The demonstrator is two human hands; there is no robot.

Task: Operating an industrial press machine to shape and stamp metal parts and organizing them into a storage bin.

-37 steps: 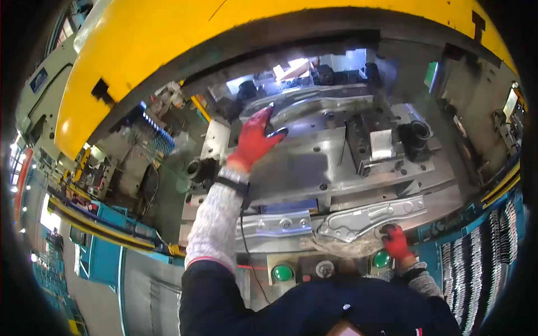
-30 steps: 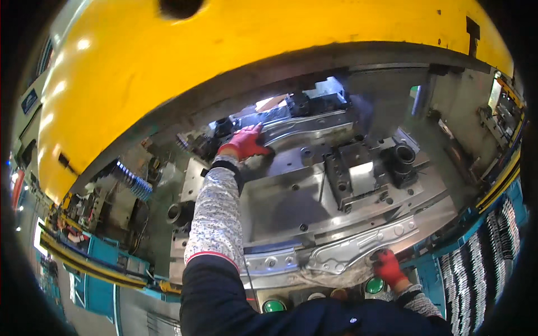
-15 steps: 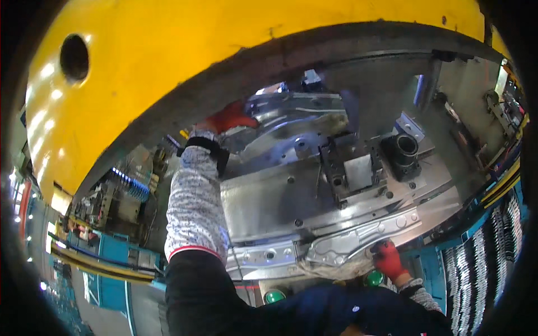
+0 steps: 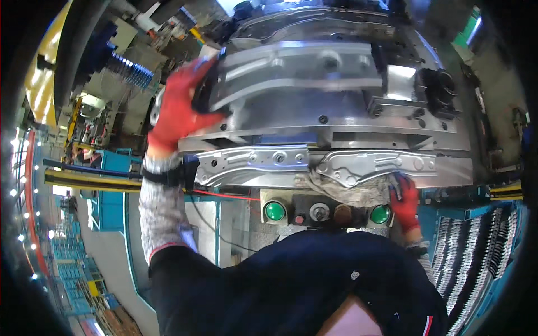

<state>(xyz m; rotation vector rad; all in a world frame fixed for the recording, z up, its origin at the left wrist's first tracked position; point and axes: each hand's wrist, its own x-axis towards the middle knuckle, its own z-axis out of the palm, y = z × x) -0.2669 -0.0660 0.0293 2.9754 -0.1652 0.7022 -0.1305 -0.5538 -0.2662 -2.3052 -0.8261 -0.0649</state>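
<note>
We have a long, ribbed metal panel (image 4: 302, 68) over the grey die plate (image 4: 269, 126); it shows blurred, so we cannot tell whether it touches the surface beneath. Taking that panel as the centre of the clock, our left hand (image 4: 184, 109), in a red glove with dark fingertips, is at half past eight, holding the panel's left end, with the thumb apart below the fingers. At twelve o'clock, behind it, lies another shaped panel (image 4: 314, 25) on the tooling. At three o'clock we see a black round post (image 4: 441, 89) standing at the right of the plate.

Toward seven o'clock a pierced silver part (image 4: 252, 159) lies along the front edge, and at five o'clock a second silver part (image 4: 381, 162) lies just beside it. A crumpled, greyish cloth (image 4: 358, 191) sits against that second part's near edge. Our right hand (image 4: 407, 203), also red-gloved, is at five o'clock, its fingers curled beside the cloth; we cannot tell whether they grip anything.

At six o'clock is a control box (image 4: 301, 203) with two green buttons (image 4: 274, 211). Between four and five o'clock, farther out, rows of stacked metal pieces (image 4: 468, 246) fill a blue bin (image 4: 448, 213).
</note>
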